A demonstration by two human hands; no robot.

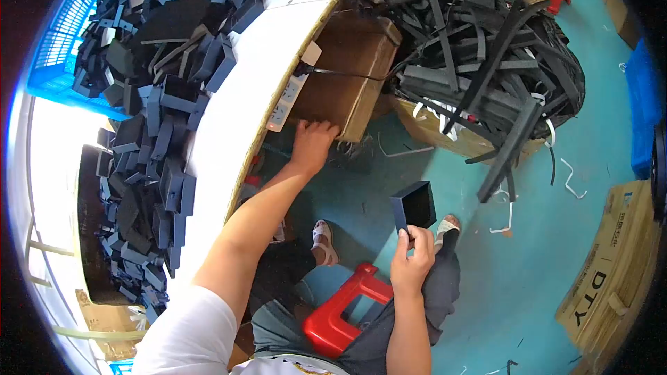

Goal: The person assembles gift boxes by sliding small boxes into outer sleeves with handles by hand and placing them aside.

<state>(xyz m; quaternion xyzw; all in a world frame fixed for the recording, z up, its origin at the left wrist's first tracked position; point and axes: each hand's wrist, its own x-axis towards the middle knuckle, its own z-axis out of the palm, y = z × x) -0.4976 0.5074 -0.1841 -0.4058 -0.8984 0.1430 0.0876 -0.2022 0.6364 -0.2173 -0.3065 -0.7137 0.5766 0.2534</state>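
My right hand [413, 260] holds a small dark box [415, 207] with one open side, thumb and fingers pinching its lower edge. The hollow inside of the box faces up and to the right. My left arm stretches under the table edge, and my left hand [314, 144] is at the near edge of a brown cardboard box [347, 69]. Its fingers curl over that edge, and the fingertips are hidden. Many similar dark boxes [167, 146] are heaped on the white table [229, 107] to my left.
A power strip [286, 101] is fixed along the table edge. Black foam strips [486, 69] overflow a carton ahead. A blue basket [66, 42] stands far left. By my legs is a red stool [337, 312]. Flat cardboard [604, 257] lies right on the green floor [514, 292].
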